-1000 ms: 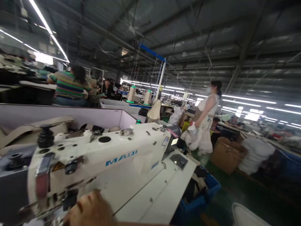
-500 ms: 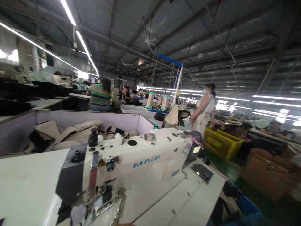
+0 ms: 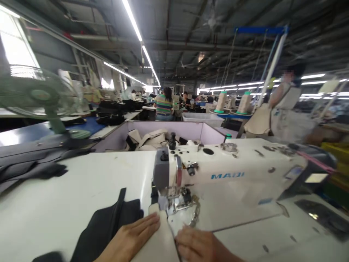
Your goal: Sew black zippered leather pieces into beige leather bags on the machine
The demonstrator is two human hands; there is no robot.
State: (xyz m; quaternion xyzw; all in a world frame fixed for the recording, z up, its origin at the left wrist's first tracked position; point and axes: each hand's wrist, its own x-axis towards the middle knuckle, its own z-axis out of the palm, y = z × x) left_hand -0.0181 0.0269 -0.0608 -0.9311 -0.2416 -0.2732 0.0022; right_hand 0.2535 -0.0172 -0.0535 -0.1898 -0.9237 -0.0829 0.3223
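A cream fabric piece (image 3: 160, 240) with a dark edge lies at the front of the white sewing machine (image 3: 234, 178), its tip close to the presser foot and needle area (image 3: 174, 203). My left hand (image 3: 133, 236) rests flat on the piece's left side, fingers stretched toward the needle area. At the piece's right edge, my right hand (image 3: 201, 243) has its fingers bent and closed on the edge, somewhat blurred. Black fabric (image 3: 106, 222) with a raised strip lies left of and partly under my left hand.
Behind the machine stands a pale-walled bin (image 3: 174, 127) with cream pieces inside. Dark fabric pieces (image 3: 32, 163) lie at the table's left, near a green fan (image 3: 43, 94). Thread cones (image 3: 220, 102) stand behind the machine. A person in a light apron (image 3: 286, 105) stands at right; others sit farther back.
The view has swung left and down, bringing the fan, black fabric and both hands into sight. Both hands are now on the cream piece by the needle area.
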